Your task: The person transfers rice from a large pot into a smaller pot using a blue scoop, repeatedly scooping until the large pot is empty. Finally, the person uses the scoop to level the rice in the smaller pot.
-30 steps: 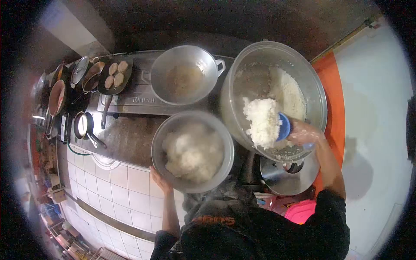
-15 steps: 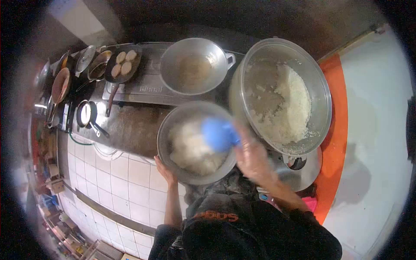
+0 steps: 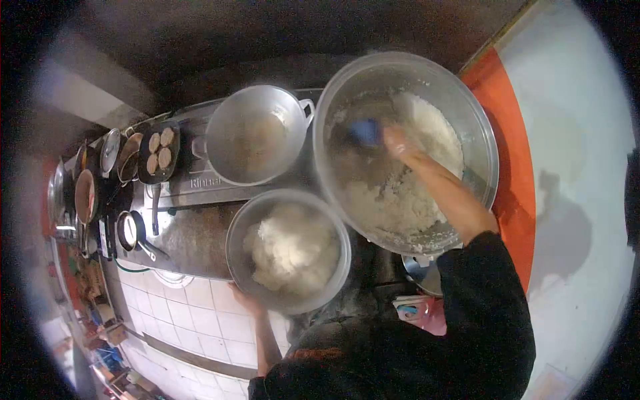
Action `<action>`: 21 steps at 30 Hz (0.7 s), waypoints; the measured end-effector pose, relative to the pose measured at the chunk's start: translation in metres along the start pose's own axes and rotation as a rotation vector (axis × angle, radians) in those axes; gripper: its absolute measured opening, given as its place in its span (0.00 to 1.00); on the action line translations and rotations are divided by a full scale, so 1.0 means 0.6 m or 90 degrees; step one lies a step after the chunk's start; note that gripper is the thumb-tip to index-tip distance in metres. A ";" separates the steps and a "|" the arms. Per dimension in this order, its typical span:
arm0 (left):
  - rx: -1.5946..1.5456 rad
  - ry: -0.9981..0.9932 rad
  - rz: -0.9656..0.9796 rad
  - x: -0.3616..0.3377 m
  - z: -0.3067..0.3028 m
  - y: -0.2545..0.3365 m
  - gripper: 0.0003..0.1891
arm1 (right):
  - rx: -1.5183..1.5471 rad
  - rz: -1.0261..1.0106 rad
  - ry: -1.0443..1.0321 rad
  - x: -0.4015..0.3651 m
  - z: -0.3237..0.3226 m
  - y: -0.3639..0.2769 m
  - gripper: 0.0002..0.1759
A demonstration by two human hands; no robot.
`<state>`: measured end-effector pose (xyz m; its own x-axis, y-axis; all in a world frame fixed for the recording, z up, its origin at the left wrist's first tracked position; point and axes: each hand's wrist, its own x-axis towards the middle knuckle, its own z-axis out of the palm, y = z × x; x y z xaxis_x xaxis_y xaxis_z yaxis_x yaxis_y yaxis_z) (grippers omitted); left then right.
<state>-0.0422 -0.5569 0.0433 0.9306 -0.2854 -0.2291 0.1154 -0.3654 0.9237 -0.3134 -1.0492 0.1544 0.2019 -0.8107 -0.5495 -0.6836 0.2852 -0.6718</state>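
Observation:
My right hand (image 3: 398,141) is inside a large metal pot (image 3: 490,143), its fingers closed on a blue plastic scoop (image 3: 365,133), which is blurred by motion. White cooked rice (image 3: 437,130) clings to the pot's wall and spreads over part of its bottom. Lower down stands a smaller metal basin (image 3: 343,250) holding a steaming heap of rice (image 3: 287,243). My left hand (image 3: 247,300) grips that basin at its lower left edge, with part of the fingers hidden under it.
An aluminium wok (image 3: 220,137) sits on the stove (image 3: 197,193), beside a square pan (image 3: 175,172) bearing several round patties. Further left are more pans and a small frying pan (image 3: 123,230). A pink item (image 3: 433,317) lies near my right sleeve.
My right hand has moved with the blue scoop from over the smaller basin up into the large pot. My left hand stays at the basin's edge. The view has shifted.

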 end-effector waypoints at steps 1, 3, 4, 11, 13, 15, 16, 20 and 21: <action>-0.122 0.017 -0.047 0.002 -0.002 -0.003 0.33 | -0.089 -0.123 -0.036 -0.048 0.020 -0.025 0.26; -0.042 0.004 -0.025 0.005 -0.008 -0.013 0.33 | -0.174 -0.245 -0.078 -0.079 0.034 -0.010 0.31; 0.026 -0.008 -0.001 0.007 -0.012 -0.018 0.33 | -0.296 -0.327 -0.131 -0.075 0.035 0.019 0.29; -0.157 -0.022 -0.073 -0.017 0.005 0.024 0.34 | -0.790 -0.577 -0.152 -0.076 0.033 0.202 0.21; 0.084 0.082 0.066 -0.013 0.004 -0.007 0.34 | -0.794 -0.480 -0.352 -0.089 0.004 0.125 0.20; 0.065 0.003 0.104 0.008 -0.020 -0.039 0.33 | -0.783 -0.377 -0.531 -0.087 -0.012 0.091 0.20; 0.048 -0.075 0.134 0.020 -0.029 -0.049 0.39 | -0.854 -0.341 -0.567 -0.082 -0.022 0.100 0.18; 0.088 -0.052 0.126 0.004 -0.025 -0.078 0.40 | -0.588 0.019 -0.706 -0.118 -0.107 0.092 0.13; -0.039 -0.056 0.146 0.002 -0.013 -0.066 0.40 | -0.527 0.051 -0.663 -0.141 -0.127 0.089 0.13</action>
<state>-0.0430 -0.5357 0.0088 0.9011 -0.4322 -0.0345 -0.0726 -0.2290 0.9707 -0.4205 -1.0041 0.2029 0.3258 0.0665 -0.9431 -0.8657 -0.3801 -0.3258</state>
